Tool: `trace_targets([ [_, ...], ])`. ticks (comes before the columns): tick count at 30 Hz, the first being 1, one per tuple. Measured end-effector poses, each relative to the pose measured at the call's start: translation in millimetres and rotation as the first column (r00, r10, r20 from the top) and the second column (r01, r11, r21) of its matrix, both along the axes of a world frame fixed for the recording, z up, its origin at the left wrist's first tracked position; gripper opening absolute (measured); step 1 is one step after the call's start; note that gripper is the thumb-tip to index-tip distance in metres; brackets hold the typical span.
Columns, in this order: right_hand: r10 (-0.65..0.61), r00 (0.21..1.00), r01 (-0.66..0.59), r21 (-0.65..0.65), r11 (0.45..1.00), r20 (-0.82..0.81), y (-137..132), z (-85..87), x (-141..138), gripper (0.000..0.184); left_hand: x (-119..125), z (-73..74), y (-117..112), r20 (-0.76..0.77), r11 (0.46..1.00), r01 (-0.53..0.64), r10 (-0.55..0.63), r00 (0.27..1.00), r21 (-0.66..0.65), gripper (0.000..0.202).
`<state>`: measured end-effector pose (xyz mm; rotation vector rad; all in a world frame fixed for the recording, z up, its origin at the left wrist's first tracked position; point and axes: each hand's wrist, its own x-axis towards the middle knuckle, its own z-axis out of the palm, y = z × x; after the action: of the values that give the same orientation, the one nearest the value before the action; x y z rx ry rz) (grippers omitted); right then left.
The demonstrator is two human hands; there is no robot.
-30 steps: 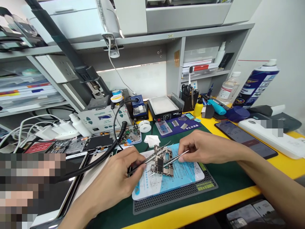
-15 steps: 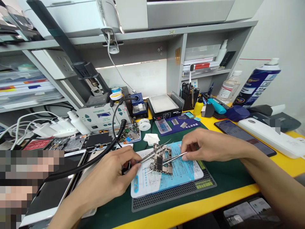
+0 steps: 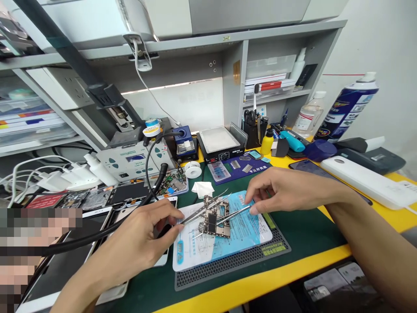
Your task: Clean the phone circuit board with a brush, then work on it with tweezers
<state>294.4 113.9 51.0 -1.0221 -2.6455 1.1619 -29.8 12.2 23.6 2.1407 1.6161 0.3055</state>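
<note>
A small circuit board (image 3: 213,217) lies on a blue-and-white printed mat (image 3: 228,239) over a dark honeycomb pad (image 3: 234,267). My left hand (image 3: 143,237) is closed in a pinch on metal tweezers (image 3: 200,208) whose tips cross above the board. My right hand (image 3: 283,191) pinches a second pair of tweezers (image 3: 233,214) that points left onto the board. Both hands hover just over the mat, one on either side of the board.
A hot-air station (image 3: 130,158) with a black hose (image 3: 97,234), a heating plate (image 3: 221,145), solder wire (image 3: 192,168), phones (image 3: 321,174) and a white power strip (image 3: 368,182) crowd the yellow-edged bench (image 3: 293,282). A spray can (image 3: 347,108) stands at the right. White chargers (image 3: 65,178) lie left.
Both hands and the board sit slightly further left and higher in view, mostly from the camera shifting. The grips on the two tweezers are unchanged.
</note>
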Motion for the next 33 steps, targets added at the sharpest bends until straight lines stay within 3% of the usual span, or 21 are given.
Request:
trace_targets([
  [7, 0.066, 0.998, -0.067, -0.041, 0.997, -0.017, -3, -4.6, -5, 0.027, 0, -5.8, 5, 0.041, 0.999, -0.004, 0.002, 0.999, 0.034, 0.021],
  [14, 0.105, 0.994, -0.105, -0.076, 0.992, -0.004, -10, -4.6, -7, 0.026, 2, -12.3, 6, -0.011, 0.985, 0.007, -0.005, 1.000, 0.174, 0.020],
  [20, 0.124, 0.992, -0.124, -0.017, 0.992, 0.015, -20, -6.1, -12, 0.024, 5, -13.4, 7, 0.003, 0.968, 0.040, -0.042, 0.999, 0.247, 0.017],
  [29, 0.145, 0.988, -0.147, 0.026, 0.989, 0.047, -30, -6.3, -17, 0.021, 10, -15.0, 8, -0.021, 0.960, 0.050, -0.046, 0.999, 0.277, 0.017],
  [33, 0.126, 0.990, -0.127, 0.015, 0.992, 0.060, -29, -5.1, -15, 0.027, 8, -14.7, 5, -0.038, 0.964, 0.038, -0.029, 0.999, 0.263, 0.018],
])
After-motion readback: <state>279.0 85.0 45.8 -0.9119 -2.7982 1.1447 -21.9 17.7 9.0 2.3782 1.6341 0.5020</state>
